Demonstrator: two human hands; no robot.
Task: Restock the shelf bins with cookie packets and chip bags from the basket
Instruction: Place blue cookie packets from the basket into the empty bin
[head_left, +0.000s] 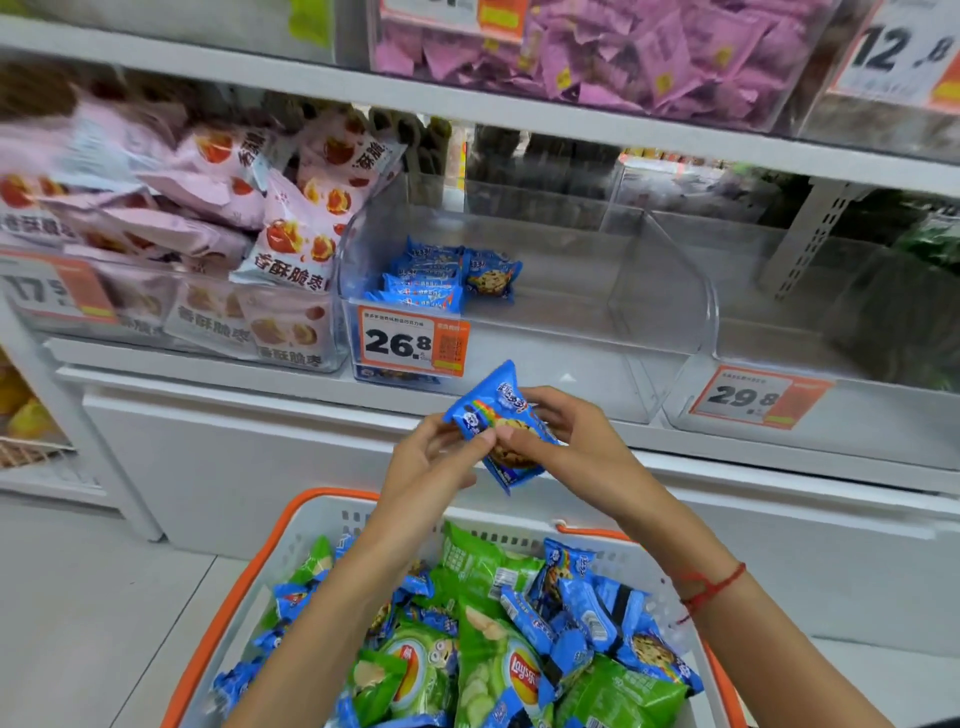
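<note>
A blue cookie packet (503, 415) is held between both hands above the basket, just below the shelf's front edge. My left hand (427, 467) pinches its left end and my right hand (566, 441) grips its right side. Straight ahead stands a clear shelf bin (660, 301) tagged 26.8, with several blue cookie packets (441, 278) stacked in its left part. The white basket (311, 525) with orange rim sits below, full of blue cookie packets (592, 608) and green chip bags (498, 670).
A bin of pink snack bags (291, 218) stands to the left. To the right is a clear bin (852, 415) tagged 29.8 with dark green bags at its back. Pink packets (623, 57) fill the shelf above. White floor lies left of the basket.
</note>
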